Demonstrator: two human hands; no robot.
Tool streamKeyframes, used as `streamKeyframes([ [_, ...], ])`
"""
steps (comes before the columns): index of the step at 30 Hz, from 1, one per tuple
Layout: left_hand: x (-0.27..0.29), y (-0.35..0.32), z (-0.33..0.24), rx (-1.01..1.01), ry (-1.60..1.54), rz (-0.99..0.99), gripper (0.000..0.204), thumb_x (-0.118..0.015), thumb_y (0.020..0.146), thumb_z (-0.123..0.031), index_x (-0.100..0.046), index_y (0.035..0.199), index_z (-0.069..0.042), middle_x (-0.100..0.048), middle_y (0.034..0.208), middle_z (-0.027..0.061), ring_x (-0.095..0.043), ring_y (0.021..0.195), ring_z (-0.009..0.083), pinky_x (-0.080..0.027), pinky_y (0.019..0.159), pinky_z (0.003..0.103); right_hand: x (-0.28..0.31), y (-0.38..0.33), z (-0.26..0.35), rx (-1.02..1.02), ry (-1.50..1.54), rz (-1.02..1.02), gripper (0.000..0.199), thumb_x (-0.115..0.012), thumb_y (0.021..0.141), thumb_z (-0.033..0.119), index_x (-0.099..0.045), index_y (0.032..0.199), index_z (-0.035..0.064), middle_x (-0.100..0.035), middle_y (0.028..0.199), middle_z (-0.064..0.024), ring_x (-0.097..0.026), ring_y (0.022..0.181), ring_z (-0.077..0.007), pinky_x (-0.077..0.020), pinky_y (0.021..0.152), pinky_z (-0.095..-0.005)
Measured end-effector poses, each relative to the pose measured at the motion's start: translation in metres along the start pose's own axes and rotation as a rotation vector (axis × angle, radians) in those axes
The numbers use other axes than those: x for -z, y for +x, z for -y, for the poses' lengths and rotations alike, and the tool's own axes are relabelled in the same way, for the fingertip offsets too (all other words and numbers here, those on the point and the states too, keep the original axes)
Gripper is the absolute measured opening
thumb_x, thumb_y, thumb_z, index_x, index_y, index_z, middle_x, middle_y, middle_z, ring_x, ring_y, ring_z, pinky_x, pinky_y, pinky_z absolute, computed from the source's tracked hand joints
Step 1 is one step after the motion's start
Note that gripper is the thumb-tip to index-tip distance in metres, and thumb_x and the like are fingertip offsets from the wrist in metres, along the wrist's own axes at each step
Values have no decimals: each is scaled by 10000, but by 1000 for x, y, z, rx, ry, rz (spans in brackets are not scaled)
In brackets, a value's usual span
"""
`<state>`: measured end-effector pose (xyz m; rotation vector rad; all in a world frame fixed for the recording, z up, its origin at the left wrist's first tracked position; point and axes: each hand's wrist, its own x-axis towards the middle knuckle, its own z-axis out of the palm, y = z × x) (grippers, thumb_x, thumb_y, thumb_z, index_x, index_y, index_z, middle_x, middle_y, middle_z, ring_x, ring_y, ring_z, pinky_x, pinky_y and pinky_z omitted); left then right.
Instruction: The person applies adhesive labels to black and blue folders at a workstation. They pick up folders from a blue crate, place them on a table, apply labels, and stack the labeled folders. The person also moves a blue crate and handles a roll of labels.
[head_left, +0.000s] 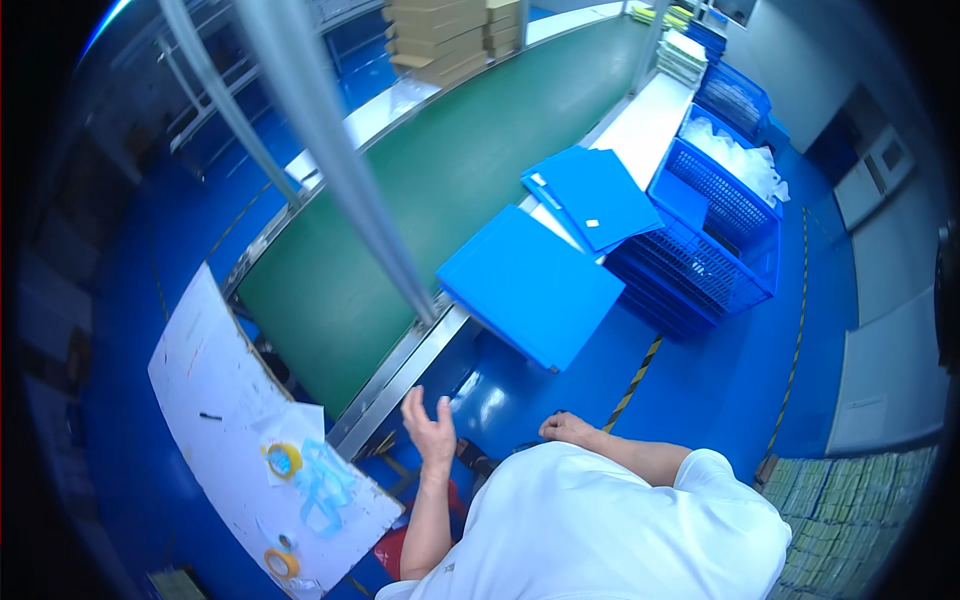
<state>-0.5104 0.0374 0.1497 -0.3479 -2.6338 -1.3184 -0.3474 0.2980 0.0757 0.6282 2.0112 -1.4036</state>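
Note:
My left hand [430, 432] is raised beside the metal edge of the green conveyor belt [340, 300], thumb and fingers apart, with nothing in it. My right hand [566, 428] hangs low in front of my body over the floor. Its fingers are curled, and a small dark patch shows by them; whether it holds anything I cannot make out. Beyond both hands, a blue flat panel [530, 285] lies on the white ledge and juts out over its edge. Further along rest more blue sheets [600, 200], overlapping one another. Neither hand touches them.
Left of me, a white table [235, 400] holds yellow tape rolls [284, 460], light blue strips [325, 490] and a black pen [210, 416]. A metal post [350, 170] rises at the belt. Blue crates [735, 240] stand right; stacked green-white bundles [850, 520] sit behind right.

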Motion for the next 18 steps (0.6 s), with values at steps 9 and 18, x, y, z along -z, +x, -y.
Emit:
streamKeyframes([
  [9, -168, 12, -151, 72, -344, 249, 685, -669, 956, -326, -388, 1433, 78, -452, 1425, 280, -477, 1321, 370, -372, 1113, 445, 145, -29, -130, -139, 445, -273, 295, -661, 913, 290, -736, 1064, 48, -735, 978, -99, -688, 844, -174, -549, 735, -316],
  [18, -327, 113, -251, 436, -680, 336, 783, -618, 988, -386, -255, 1510, 71, -319, 1544, 295, -368, 1427, 361, -299, 1181, 429, 311, -22, -184, -173, 901, -580, 353, -661, 940, 303, -634, 1166, 32, -686, 1043, -107, -649, 882, -200, -538, 734, -327],
])
